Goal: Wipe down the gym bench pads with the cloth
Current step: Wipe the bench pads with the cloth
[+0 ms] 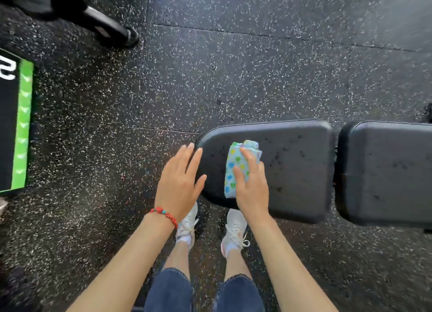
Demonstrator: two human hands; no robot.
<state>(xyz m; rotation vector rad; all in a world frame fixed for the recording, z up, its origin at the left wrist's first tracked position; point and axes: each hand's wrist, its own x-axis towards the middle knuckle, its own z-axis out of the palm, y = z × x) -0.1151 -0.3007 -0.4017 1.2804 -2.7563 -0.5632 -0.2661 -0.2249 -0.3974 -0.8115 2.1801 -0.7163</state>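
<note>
A black gym bench lies across the lower right. Its nearer seat pad (292, 171) carries dark specks, and a second pad (388, 171) continues to the right past a gap. My right hand (253, 187) presses a folded light-blue cloth with coloured hearts (236, 166) onto the left part of the seat pad. My left hand (180, 183), with a red bracelet at the wrist, hovers flat with fingers apart at the pad's left rounded end, fingertips at its edge.
Speckled black rubber floor tiles (210, 77) surround the bench. A black and green box (16, 124) stands at the left edge. A black metal machine leg (112, 28) reaches in from the upper left. My white shoes (233, 230) stand just below the pad.
</note>
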